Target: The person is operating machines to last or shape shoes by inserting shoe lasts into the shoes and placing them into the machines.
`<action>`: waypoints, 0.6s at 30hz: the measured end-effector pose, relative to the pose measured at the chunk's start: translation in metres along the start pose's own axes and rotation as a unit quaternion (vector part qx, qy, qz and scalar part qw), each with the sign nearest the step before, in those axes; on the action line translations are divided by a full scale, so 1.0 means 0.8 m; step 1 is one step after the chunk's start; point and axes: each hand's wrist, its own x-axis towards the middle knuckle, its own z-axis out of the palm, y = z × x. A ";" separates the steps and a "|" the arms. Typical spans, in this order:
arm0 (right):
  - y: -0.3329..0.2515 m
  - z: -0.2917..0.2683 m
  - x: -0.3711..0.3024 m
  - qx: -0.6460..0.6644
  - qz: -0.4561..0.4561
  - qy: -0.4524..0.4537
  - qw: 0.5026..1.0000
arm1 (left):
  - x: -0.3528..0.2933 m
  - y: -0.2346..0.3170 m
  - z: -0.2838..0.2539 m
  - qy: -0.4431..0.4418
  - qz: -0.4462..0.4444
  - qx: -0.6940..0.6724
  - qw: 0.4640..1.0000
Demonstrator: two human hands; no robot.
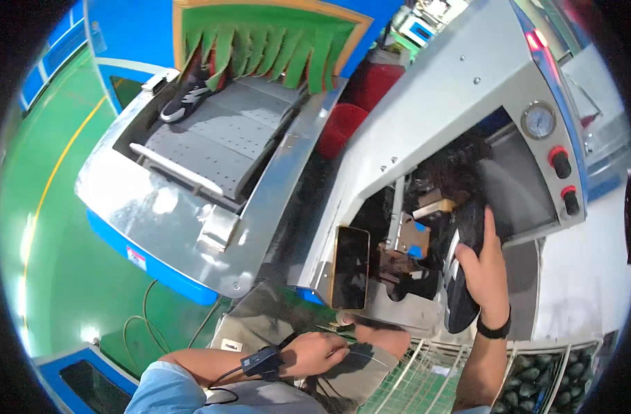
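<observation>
Dark shoe (460, 303) sits at the opening of a grey machine (426, 117), right. Leftmost, another shoe (184, 102) lies on a perforated belt (212, 141). The left hand (314, 353) curls loosely, its grip unclear; beyond is a phone (351, 269). The right hand (486, 276), thumb spread, grips the dark shoe.

1 shoe (184, 101) lies on left conveyor (222, 134); 2nd shoe (460, 300), seemingly, partly inside right machine (439, 103).

Green floor (67, 241) with yellow line (54, 172) runs left of conveyor (219, 145), blue panel (136, 34) behind it, red bins (341, 127) right, glare (165, 200) on its casing (171, 231).
</observation>
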 end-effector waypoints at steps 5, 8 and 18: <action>0.006 0.021 -0.008 -0.012 -0.089 0.116 0.989 | -0.008 0.003 0.011 0.002 0.022 0.018 1.000; -0.007 0.023 -0.027 -0.004 -0.059 0.161 0.985 | -0.014 0.011 0.022 -0.013 0.021 0.032 0.999; 0.021 0.090 -0.212 -0.080 -0.087 0.272 0.955 | -0.018 0.083 0.007 -0.072 -0.054 0.009 0.996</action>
